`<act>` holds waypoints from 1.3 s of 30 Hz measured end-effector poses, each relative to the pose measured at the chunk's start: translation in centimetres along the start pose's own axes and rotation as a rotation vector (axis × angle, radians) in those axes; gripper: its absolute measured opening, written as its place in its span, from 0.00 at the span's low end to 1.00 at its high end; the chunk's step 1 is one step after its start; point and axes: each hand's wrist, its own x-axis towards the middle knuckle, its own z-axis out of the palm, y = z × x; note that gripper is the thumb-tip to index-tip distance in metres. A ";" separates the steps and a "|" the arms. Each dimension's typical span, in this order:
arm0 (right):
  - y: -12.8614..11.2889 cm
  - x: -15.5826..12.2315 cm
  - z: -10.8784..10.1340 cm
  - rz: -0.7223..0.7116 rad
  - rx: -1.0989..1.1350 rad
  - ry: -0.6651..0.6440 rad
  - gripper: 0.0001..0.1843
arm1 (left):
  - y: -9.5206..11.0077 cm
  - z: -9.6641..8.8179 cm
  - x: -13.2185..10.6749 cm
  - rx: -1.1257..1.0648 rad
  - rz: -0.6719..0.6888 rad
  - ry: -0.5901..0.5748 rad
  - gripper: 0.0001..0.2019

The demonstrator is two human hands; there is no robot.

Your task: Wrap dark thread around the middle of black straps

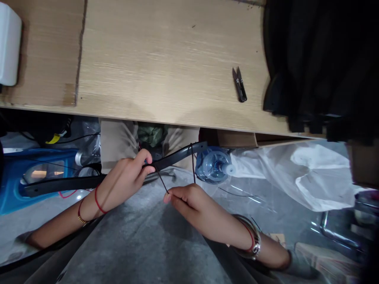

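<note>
My left hand [128,179] is closed around a long black strap [174,156] that runs from lower left to upper right under the table edge. My right hand [188,199] pinches a thin dark thread [193,165] that loops up around the strap near its right end. Both hands hover over my lap, which is covered in grey cloth [142,244]. Red string bracelets circle both wrists, and a metal bangle sits on the right wrist.
A wooden table [166,63] fills the top, with small black thread snips [239,85] lying on it, black fabric [322,63] at the right and a white object [8,43] at the left. Below are a blue water jug [213,165], white plastic sheeting [296,173] and a blue item [29,173].
</note>
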 end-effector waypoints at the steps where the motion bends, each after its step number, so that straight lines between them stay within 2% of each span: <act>1: 0.2 0.0 -0.1 0.025 -0.009 -0.002 0.15 | -0.2 -0.1 -0.1 -0.011 0.015 -0.017 0.08; 5: 0.7 -0.3 -1.0 0.095 -0.038 -0.019 0.15 | -0.9 -0.7 -1.0 -0.012 0.111 -0.170 0.11; 8: 0.7 -0.6 -1.5 0.092 -0.054 -0.065 0.15 | -1.0 -1.0 -1.6 0.024 0.158 -0.299 0.10; 10: 0.5 -0.7 -1.5 0.084 -0.061 -0.110 0.15 | -0.9 -1.0 -1.8 0.068 0.167 -0.338 0.10; 12: 0.2 -0.7 -1.2 0.076 -0.050 -0.158 0.15 | -0.8 -0.9 -1.8 0.108 0.162 -0.310 0.11; 14: -0.1 -0.6 -0.7 0.054 -0.030 -0.179 0.17 | -0.7 -0.7 -1.6 0.114 0.151 -0.233 0.11; 17: -0.4 -0.2 0.3 -0.038 0.004 -0.160 0.17 | -0.7 -0.3 -1.3 0.064 0.127 -0.120 0.12; 19: -0.4 0.0 0.8 -0.119 0.026 -0.147 0.16 | -0.5 -0.1 -1.1 0.017 0.104 -0.091 0.11; 25: 0.7 0.1 2.0 -0.245 0.072 -0.132 0.13 | -0.1 0.5 -0.9 -0.117 0.088 -0.086 0.07; 28: 0.9 0.1 2.0 -0.282 0.105 -0.134 0.13 | 0.1 0.9 -0.9 -0.152 0.082 -0.105 0.06; 32: 0.6 0.1 1.8 -0.337 0.165 -0.070 0.13 | 0.4 1.2 -0.9 -0.153 0.075 -0.155 0.07; 35: 0.6 -0.2 1.8 -0.350 0.186 -0.024 0.13 | 0.5 0.9 -0.8 -0.168 0.076 -0.139 0.06; 39: 1.0 -0.8 2.2 -0.299 0.202 0.000 0.15 | 0.4 0.2 -0.7 -0.208 0.073 -0.089 0.06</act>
